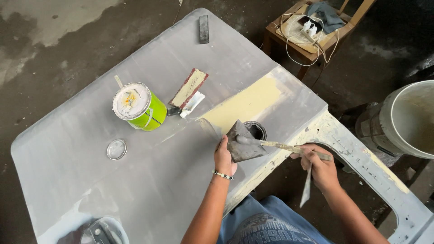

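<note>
My left hand (224, 158) grips a flat grey scraper board (242, 142) smeared with grey filler, held over a large grey car body panel (149, 180). My right hand (318, 167) holds a thin stick (285, 147) whose tip rests in the filler on the board, plus a second thin blade (306, 190) hanging down from the fingers. A round hole (257, 129) in the panel lies just behind the board. A patch of cream filler (246, 104) covers the panel beyond it.
A green tin (141, 108) with a pale lid, a loose round lid (116, 149), a red-edged spreader (190, 88) and a dark block (204, 29) lie on the panel. A wooden chair (312, 31) with cables stands behind. A large bucket (402, 119) stands at right.
</note>
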